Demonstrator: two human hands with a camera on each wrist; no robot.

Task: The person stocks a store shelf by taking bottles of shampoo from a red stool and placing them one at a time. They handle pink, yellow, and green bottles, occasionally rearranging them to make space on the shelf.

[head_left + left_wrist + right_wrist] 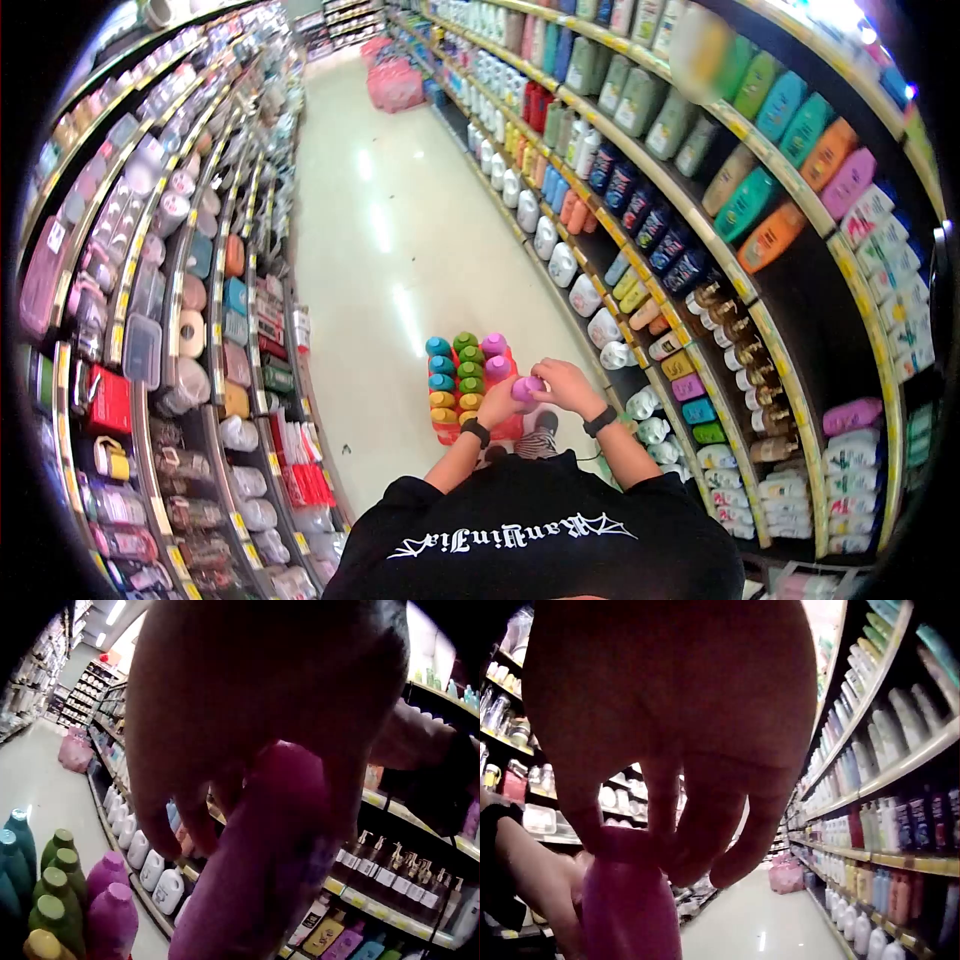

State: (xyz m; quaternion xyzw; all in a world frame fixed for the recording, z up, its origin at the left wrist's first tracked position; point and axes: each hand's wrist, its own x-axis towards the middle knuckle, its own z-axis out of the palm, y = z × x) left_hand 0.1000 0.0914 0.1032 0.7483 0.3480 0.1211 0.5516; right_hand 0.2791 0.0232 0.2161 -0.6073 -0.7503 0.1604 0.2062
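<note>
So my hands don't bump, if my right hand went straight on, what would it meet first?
Your right hand would first meet the purple bottle it grips; beyond, likely your left hand, though depth is unclear.

Aisle floor [350, 260] — pale, glossy. Near: one red container [509, 425], holding blue bottles [440, 365] at left, green bottles [468, 355] mid-row, purple bottles [494, 345] at right, yellow bottles [441, 400] nearer. Far — pink-red bundles [395, 85], beside the right-hand shelving [520, 65].
</note>
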